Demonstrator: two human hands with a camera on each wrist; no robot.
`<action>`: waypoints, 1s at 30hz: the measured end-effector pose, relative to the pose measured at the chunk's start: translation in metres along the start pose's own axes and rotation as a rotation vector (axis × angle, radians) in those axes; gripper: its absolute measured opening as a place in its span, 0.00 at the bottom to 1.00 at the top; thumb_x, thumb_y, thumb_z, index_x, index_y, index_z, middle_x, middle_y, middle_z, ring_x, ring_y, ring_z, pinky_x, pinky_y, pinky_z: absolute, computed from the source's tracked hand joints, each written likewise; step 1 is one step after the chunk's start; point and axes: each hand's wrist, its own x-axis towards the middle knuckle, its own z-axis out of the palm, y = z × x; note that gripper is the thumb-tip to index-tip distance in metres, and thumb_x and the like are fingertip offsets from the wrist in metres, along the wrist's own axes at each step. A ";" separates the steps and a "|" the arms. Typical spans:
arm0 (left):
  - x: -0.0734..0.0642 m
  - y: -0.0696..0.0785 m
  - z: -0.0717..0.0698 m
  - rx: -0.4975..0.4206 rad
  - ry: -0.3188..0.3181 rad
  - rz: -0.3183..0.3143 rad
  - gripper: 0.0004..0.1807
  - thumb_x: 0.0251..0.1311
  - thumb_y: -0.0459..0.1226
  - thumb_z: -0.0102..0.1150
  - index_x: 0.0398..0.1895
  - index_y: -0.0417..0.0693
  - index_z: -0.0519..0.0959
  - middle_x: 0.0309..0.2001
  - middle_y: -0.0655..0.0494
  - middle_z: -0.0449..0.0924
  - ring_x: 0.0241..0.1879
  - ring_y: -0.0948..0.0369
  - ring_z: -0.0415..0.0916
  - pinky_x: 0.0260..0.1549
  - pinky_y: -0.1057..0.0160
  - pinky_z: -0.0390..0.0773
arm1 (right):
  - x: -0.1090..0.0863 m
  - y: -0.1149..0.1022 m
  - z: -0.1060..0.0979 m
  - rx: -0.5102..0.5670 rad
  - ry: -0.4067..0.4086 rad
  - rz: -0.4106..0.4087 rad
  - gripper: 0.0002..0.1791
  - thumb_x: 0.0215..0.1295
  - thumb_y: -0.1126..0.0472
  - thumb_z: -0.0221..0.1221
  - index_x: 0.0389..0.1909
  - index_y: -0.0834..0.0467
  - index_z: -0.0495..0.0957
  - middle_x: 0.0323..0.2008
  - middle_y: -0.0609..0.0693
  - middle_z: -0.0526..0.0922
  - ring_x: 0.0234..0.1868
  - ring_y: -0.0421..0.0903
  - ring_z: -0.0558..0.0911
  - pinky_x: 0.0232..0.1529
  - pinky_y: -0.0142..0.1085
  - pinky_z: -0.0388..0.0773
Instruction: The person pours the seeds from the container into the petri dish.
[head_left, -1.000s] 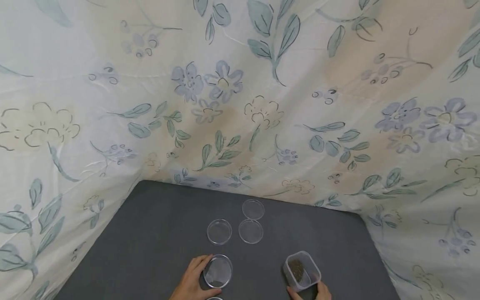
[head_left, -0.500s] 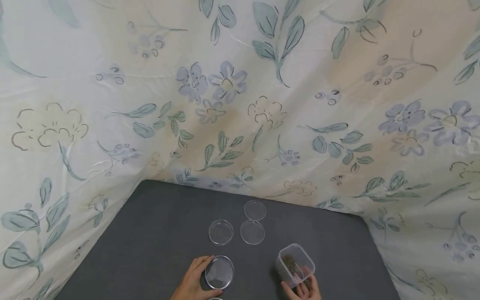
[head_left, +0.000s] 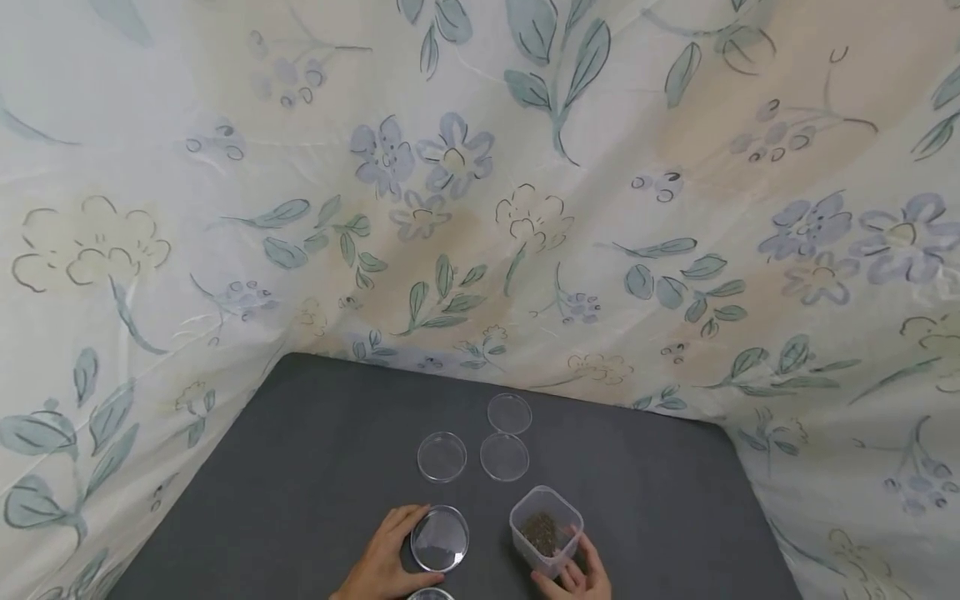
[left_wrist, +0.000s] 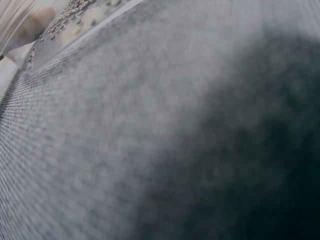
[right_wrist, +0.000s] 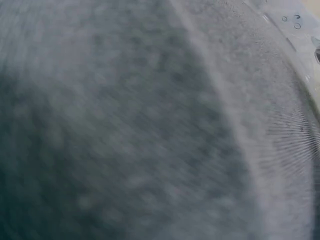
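Note:
In the head view, my left hand (head_left: pixel 381 557) holds a clear round petri dish (head_left: pixel 439 539) by its left side, thumb near and fingers at the far rim. My right hand (head_left: pixel 576 575) grips a clear plastic container (head_left: pixel 525 546) from below and the right. The container is tilted, with a heap of brown seeds (head_left: pixel 540 533) inside, just right of the held dish. Part of another dish (head_left: pixel 431 594) shows below the left thumb, cut off by the frame. At the left wrist view's top left, seeds (left_wrist: pixel 75 12) lie behind clear plastic beside a blurred fingertip. The right wrist view shows no hand.
Farther back on the dark grey table (head_left: pixel 322 450) lie a clear dish (head_left: pixel 442 457), a second dish (head_left: pixel 505 457) and a clear round piece (head_left: pixel 509 414) touching or overlapping its far edge. Flower-printed cloth (head_left: pixel 480 250) hangs behind the table and along its sides.
My right hand has brought the seed container leftward, close to the held petri dish, and its tilt has changed. The left hand keeps its hold on the dish; the view shifts slightly.

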 end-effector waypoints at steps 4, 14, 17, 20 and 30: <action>0.003 0.001 -0.002 0.010 0.003 0.001 0.53 0.32 0.62 0.84 0.64 0.45 0.79 0.57 0.59 0.81 0.55 0.62 0.76 0.50 0.59 0.83 | -0.011 -0.018 0.010 -0.127 -0.066 -0.085 0.57 0.37 0.75 0.79 0.74 0.61 0.64 0.61 0.51 0.76 0.47 0.31 0.86 0.49 0.36 0.86; 0.005 0.003 -0.002 -0.012 -0.012 -0.005 0.53 0.32 0.62 0.84 0.64 0.44 0.79 0.56 0.57 0.81 0.54 0.62 0.76 0.49 0.60 0.83 | -0.022 -0.033 0.031 -0.323 -0.117 -0.435 0.54 0.34 0.74 0.80 0.69 0.67 0.69 0.58 0.52 0.74 0.48 0.26 0.83 0.48 0.26 0.84; 0.005 0.004 -0.001 -0.025 -0.029 -0.029 0.52 0.34 0.62 0.83 0.64 0.45 0.79 0.56 0.58 0.80 0.54 0.62 0.76 0.48 0.60 0.83 | -0.020 -0.033 0.037 -0.348 -0.153 -0.579 0.52 0.32 0.76 0.80 0.66 0.70 0.70 0.56 0.52 0.76 0.49 0.26 0.82 0.48 0.24 0.83; 0.005 0.004 -0.001 -0.032 -0.033 -0.034 0.51 0.36 0.62 0.82 0.63 0.45 0.79 0.56 0.58 0.80 0.53 0.62 0.76 0.47 0.60 0.83 | -0.019 -0.034 0.042 -0.357 -0.207 -0.671 0.51 0.31 0.77 0.80 0.65 0.72 0.71 0.57 0.56 0.76 0.51 0.26 0.81 0.49 0.24 0.82; 0.004 0.002 0.000 -0.037 -0.028 -0.014 0.51 0.37 0.64 0.81 0.63 0.44 0.79 0.55 0.58 0.81 0.52 0.63 0.76 0.47 0.61 0.83 | -0.019 -0.031 0.056 -0.496 -0.263 -0.849 0.49 0.28 0.76 0.80 0.62 0.68 0.75 0.55 0.60 0.79 0.53 0.28 0.78 0.46 0.34 0.86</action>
